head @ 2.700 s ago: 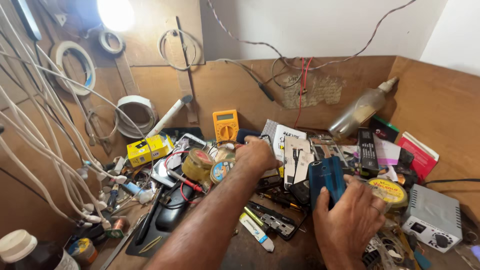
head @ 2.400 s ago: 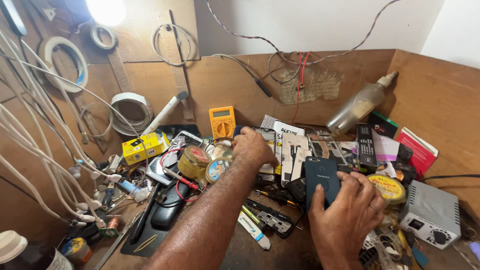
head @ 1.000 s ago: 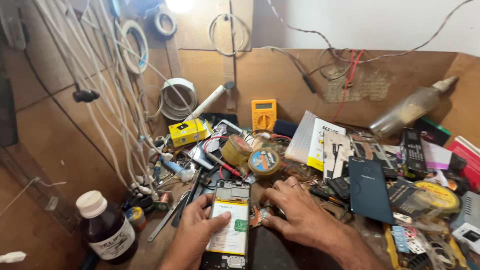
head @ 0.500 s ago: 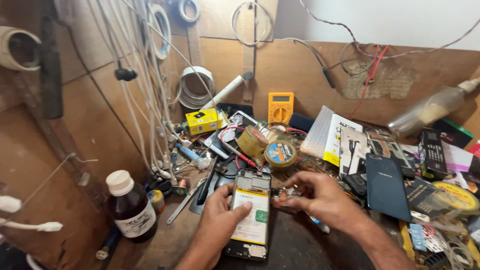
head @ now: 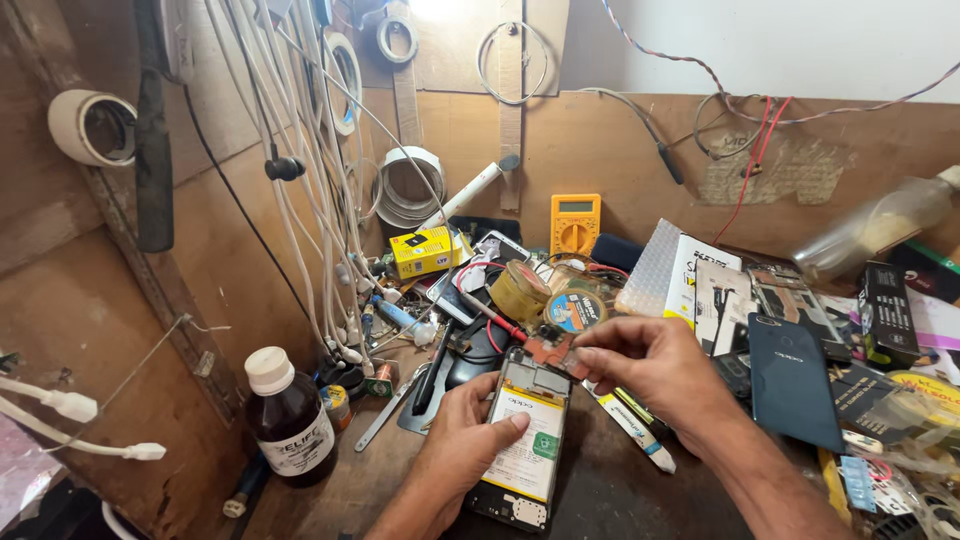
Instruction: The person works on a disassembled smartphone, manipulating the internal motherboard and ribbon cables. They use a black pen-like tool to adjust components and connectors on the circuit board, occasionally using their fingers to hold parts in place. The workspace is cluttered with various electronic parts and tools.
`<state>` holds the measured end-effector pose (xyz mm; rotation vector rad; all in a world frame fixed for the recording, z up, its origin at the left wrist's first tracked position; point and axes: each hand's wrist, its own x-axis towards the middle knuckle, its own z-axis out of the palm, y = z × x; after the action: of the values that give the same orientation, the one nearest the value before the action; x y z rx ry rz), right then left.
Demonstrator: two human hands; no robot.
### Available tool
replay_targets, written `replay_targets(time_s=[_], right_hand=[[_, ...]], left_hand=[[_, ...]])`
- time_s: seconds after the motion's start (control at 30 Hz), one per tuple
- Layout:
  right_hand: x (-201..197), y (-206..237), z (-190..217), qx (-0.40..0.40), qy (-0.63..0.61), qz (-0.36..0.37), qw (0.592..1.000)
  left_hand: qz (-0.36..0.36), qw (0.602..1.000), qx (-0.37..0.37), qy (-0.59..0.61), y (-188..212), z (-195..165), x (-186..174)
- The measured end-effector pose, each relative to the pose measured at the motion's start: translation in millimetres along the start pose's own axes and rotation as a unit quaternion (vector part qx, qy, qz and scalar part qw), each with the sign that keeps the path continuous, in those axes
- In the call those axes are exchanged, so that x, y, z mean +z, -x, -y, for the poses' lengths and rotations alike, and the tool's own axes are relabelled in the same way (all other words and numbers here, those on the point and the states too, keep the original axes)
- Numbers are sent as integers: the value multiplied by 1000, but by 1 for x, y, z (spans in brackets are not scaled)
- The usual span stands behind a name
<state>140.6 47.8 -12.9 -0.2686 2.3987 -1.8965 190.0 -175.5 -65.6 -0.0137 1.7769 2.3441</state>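
A: What are the hands doing?

B: The left hand (head: 470,450) lies on an opened phone (head: 525,440), thumb pressed on its yellow-and-white battery and fingers curled along the left edge. The right hand (head: 650,365) pinches a small reddish board (head: 550,350) between thumb and fingertips at the phone's top end.

A: Is the board seated in the phone?

B: It touches the top end, but whether it sits in or is just held there I cannot tell.

A: And where is the phone?

B: Flat on the desk (head: 610,490), face down, near the front edge.

A: Around it?

B: A white pen (head: 630,435) just right of it, a dark blue back cover (head: 795,385) further right, two solder reels (head: 550,295) behind, a yellow meter (head: 575,222) against the wall, and a brown bottle (head: 290,420) at the left.
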Motion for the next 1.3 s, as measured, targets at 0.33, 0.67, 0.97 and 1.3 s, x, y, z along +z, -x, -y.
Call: replay_targets(time_s=[0.33, 0.67, 0.97, 1.3], right_hand=[[12, -17, -6, -30, 86, 26, 995], [10, -23, -9, 4, 104, 49, 993], [12, -20, -9, -1, 92, 43, 995], [16, -16, -2, -32, 169, -1, 985]], left_hand=[[-1, 1000, 15, -15, 5, -5, 6], [-16, 999, 10, -27, 10, -8, 10], [-10, 999, 21, -25, 6, -1, 7], [-3, 999, 30, -16, 3, 3, 5]])
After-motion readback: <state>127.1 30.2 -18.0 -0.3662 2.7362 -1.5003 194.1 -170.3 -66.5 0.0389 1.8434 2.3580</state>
